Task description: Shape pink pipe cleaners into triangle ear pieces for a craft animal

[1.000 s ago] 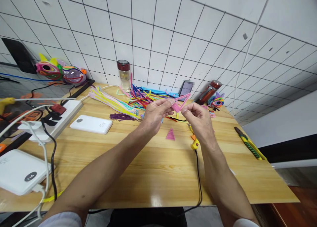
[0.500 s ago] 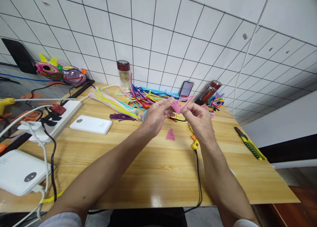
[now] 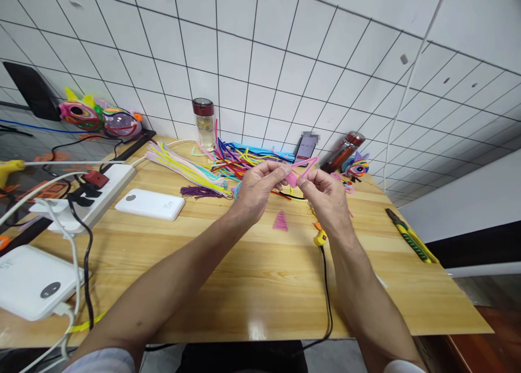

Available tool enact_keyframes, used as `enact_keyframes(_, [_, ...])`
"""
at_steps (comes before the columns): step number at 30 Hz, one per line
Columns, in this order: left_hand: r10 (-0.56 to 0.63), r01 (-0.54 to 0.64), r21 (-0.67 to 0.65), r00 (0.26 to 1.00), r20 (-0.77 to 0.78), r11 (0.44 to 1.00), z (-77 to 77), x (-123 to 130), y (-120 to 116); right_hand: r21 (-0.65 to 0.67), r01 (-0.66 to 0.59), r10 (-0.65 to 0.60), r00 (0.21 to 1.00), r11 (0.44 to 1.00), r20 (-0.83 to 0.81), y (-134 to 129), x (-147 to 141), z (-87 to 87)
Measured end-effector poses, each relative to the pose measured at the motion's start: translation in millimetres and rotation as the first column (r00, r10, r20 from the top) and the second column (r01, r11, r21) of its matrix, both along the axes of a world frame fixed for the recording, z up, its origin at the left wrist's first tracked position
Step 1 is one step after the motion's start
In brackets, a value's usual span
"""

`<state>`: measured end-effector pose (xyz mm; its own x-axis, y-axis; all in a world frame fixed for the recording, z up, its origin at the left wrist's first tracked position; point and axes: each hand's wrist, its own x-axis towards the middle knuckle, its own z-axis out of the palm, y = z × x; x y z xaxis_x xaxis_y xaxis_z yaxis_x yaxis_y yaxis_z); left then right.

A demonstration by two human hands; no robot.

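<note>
A folded pink pipe cleaner (image 3: 292, 178) is held between my two hands above the table. My left hand (image 3: 260, 185) pinches its left side between thumb and fingers. On its right side, the thumb and forefinger of my right hand (image 3: 325, 194) grip it, and a loop of it rises above them. Below, a pink triangle of rows of pipe cleaner (image 3: 280, 221) lies flat on the wood. Close under my right wrist lies a yellow hot glue gun (image 3: 320, 236) with a black cord, partly hidden by the hand.
Behind my hands spreads a pile of coloured pipe cleaners (image 3: 244, 158). A glass bottle (image 3: 204, 126), a phone (image 3: 306, 147) and a red flask (image 3: 344, 150) stand near the wall. Pliers (image 3: 411, 236) lie right; a white power bank (image 3: 150, 204) and power strip (image 3: 93, 196) are left.
My left thumb and fingers have shifted slightly to the right along the pink pipe cleaner, nearer my right hand. The right hand has hardly moved.
</note>
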<state>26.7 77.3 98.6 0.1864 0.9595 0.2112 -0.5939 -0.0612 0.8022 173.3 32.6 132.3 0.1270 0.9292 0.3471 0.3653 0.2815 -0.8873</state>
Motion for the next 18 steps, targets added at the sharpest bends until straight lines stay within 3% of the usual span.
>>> enact_keyframes(18, [-0.020, 0.019, -0.040, 1.000, -0.006, 0.999, 3.6, -3.8, 2.8, -0.001, 0.021, -0.021, 1.000, 1.000, 0.012, 2.5, 3.4, -2.4])
